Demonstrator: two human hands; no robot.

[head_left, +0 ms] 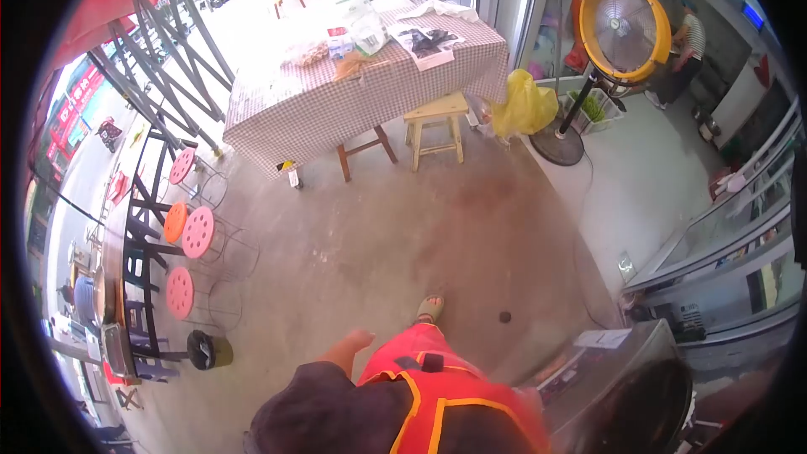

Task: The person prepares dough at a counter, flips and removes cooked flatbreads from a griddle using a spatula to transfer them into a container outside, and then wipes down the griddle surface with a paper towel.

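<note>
While the left hand (361, 340) shows nothing held, its finger posture too small to tell, the red apron (458, 382) lies just beside it at four o'clock, long axis running roughly from eleven to five; the left hand is the nearer, the right hand being out of view. The apron is bright red with orange-yellow trim and carries a dark patch.

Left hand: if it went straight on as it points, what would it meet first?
Probably the sandalled foot, just past the red apron; but depth is unclear, and the left hand may well pass above it.
</note>
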